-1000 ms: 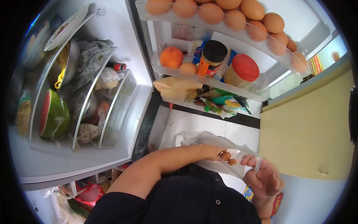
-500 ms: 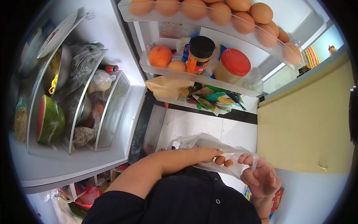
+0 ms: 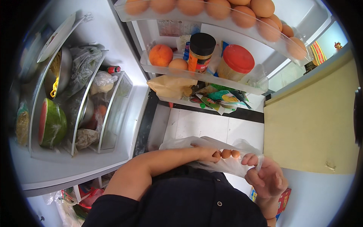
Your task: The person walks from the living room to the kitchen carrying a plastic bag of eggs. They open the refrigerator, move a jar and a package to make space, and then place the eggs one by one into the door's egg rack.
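In front of my chest hangs a clear plastic bag, its mouth spread. My left hand reaches across into it, fingers curled on a brown egg. Beside that egg, two more brown eggs lie in a row inside the bag. The bag's right edge is gripped by my right hand, with the film caught between thumb and fingers. Above, the top door shelf of the open fridge carries several brown eggs.
The lower door shelf has a peach, an egg, a black-lidded jar and a red-lidded tub. At left, the fridge compartment holds a cut watermelon and wrapped food. A pale cabinet door stands at right.
My left hand has drawn back slightly left, and an egg now shows at its fingertips beside the two others. The right hand keeps its grip on the bag. The view has shifted slightly.
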